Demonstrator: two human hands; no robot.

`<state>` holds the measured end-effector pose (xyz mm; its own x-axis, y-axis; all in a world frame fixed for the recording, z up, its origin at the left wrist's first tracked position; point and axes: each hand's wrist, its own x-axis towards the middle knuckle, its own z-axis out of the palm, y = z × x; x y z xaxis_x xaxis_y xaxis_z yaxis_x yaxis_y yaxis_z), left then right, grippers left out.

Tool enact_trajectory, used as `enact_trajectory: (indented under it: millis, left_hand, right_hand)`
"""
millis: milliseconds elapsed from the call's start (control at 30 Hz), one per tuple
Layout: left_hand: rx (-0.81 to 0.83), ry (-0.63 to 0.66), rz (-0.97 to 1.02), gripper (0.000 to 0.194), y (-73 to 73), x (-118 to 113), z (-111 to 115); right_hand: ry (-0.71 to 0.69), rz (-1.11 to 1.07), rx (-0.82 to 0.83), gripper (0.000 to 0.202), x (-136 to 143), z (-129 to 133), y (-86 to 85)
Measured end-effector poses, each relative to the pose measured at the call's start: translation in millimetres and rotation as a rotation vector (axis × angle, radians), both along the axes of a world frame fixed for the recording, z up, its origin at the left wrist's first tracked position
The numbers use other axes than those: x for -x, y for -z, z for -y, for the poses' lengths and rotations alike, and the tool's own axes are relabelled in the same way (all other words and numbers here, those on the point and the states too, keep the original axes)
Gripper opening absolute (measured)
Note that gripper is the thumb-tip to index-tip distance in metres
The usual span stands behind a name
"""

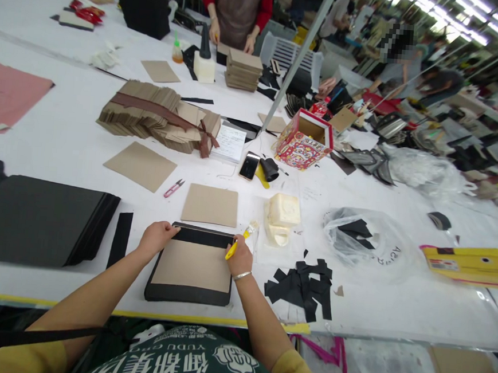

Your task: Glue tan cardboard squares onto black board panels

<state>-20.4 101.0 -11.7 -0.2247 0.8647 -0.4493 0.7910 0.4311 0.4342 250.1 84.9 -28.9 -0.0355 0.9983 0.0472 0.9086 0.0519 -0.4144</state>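
The left hand point(155, 238) lies curled on the far left corner of a flat brown cardboard panel wrapped in black paper point(191, 265), fingers pressing the black folded edge down. The right hand point(238, 260) rests on the panel's far right corner, closed around a yellow-handled glue brush point(240, 238) whose pale bristles point away to the far right. The panel sits on the white bench point(63, 137) at its near edge, straight in front of the person. Just beyond it lies a plain brown cardboard square point(210, 205), with small pink-handled snips point(173, 188) to its left. Right of the brush stands a cream-coloured glue tub point(281, 218), and nearer, black paper offcuts point(301, 285) are scattered. At the left, a stack of black sheets point(34, 221) lies flat. Farther off, a tied bundle of brown cardboard pieces point(159, 116).
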Motion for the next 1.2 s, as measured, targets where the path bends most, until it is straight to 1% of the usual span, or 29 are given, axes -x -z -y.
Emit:
enact_trajectory:
  millis: [67,100,167,200,267,333,367,400,433,500,567,633,700,767,833,900,933,967,1000,1033,1067,1133,1200]
  left_hand:
    - [-0.028,0.065,-0.142,0.043,-4.3,0,1]
    - [-0.083,0.101,-0.221,0.044,-6.8,-1,3]
    - [-0.268,0.194,-0.317,0.045,-10.9,-9,11]
    - [-0.374,0.267,-0.314,0.045,-11.7,-15,16]
    - [-0.525,0.493,-0.227,0.047,-9.5,-30,28]
    - [-0.544,0.778,-0.129,0.058,-2.4,-41,40]
    - [-0.53,0.848,-0.12,0.063,1.9,-43,46]
    - [-0.51,0.884,-0.128,0.067,5.9,-42,50]
    - [-0.494,0.876,-0.152,0.069,9.0,-38,55]
    - [-0.479,0.794,-0.215,0.07,11.2,-23,63]
    - [-0.488,0.687,-0.263,0.067,7.6,-1,70]
    - [-0.521,0.564,-0.299,0.062,-1.8,26,74]
    - [-0.575,0.385,-0.351,0.057,-16.0,61,76]
    - [-0.615,0.144,-0.443,0.056,-33.5,106,77]
    - [-0.591,-0.125,-0.569,0.061,-51.5,159,80]
    - [-0.462,-0.357,-0.665,0.071,-66.1,214,85]
    - [-0.354,-0.436,-0.668,0.078,-71.0,240,88]
    - [-0.228,-0.481,-0.63,0.084,-74.1,263,91]
    - [-0.105,-0.477,-0.557,0.085,-75.5,283,94]
    - [-0.016,-0.468,-0.5,0.084,-75.7,299,97]
    - [0.032,-0.456,-0.487,0.079,-75.4,312,99]
    - [0.039,-0.432,-0.533,0.066,-75.7,328,104]
    - [-0.034,-0.421,-0.598,0.053,-80.0,337,110]
  right_hand:
    - [0.015,0.024,-0.017,0.027,-2,0,-2.4]
    - [0.018,0.032,-0.044,0.028,-3,0,-4.0]
    - [-0.01,0.022,-0.125,0.029,0,3,-6.7]
    - [-0.057,-0.004,-0.164,0.028,3,5,-7.2]
    - [-0.208,-0.086,-0.206,0.025,13,10,-5.1]
    - [-0.377,-0.15,-0.209,0.026,23,15,0.8]
    - [-0.441,-0.16,-0.206,0.027,27,18,4.7]
    - [-0.48,-0.156,-0.205,0.027,28,19,8.7]
    - [-0.498,-0.143,-0.206,0.028,28,20,12.3]
    - [-0.498,-0.114,-0.212,0.028,25,21,16.7]
    - [-0.491,-0.095,-0.213,0.029,19,21,16.0]
    - [-0.475,-0.093,-0.213,0.03,17,23,11.1]
    - [-0.444,-0.105,-0.231,0.033,18,26,5.0]
    - [-0.42,-0.116,-0.267,0.036,21,31,0.7]
    - [-0.419,-0.116,-0.295,0.038,23,36,-0.3]
    - [-0.432,-0.117,-0.31,0.038,23,42,1.0]
    - [-0.441,-0.119,-0.315,0.037,23,44,1.8]
    - [-0.446,-0.121,-0.317,0.037,23,46,2.3]
    - [-0.447,-0.122,-0.317,0.037,23,47,2.4]
    - [-0.445,-0.121,-0.316,0.036,23,48,2.0]
    - [-0.441,-0.12,-0.312,0.037,23,49,1.0]
    - [-0.426,-0.121,-0.308,0.037,24,48,-3.1]
    - [-0.404,-0.138,-0.31,0.036,27,49,-10.6]
